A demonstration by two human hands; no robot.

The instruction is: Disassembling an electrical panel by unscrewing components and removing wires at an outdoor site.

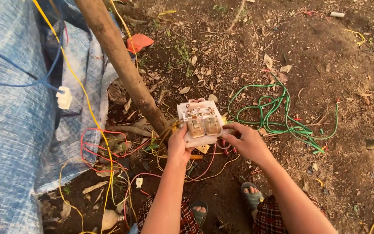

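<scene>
I hold a white electrical switch board (200, 122) in both hands above the dirt. Its back faces up, showing two tan switch modules and copper contacts. My left hand (178, 145) grips its left lower edge with the thumb on top. My right hand (246, 141) pinches its right edge. Red and yellow wires (213, 167) hang from beneath the board down to the ground.
A slanted wooden pole (122, 60) stands just left of the board. A blue tarp (9, 130) covers the left side, with blue and yellow cables and a white connector (64, 97). Green wire (282, 115) lies coiled at the right. My sandalled feet (252, 197) are below.
</scene>
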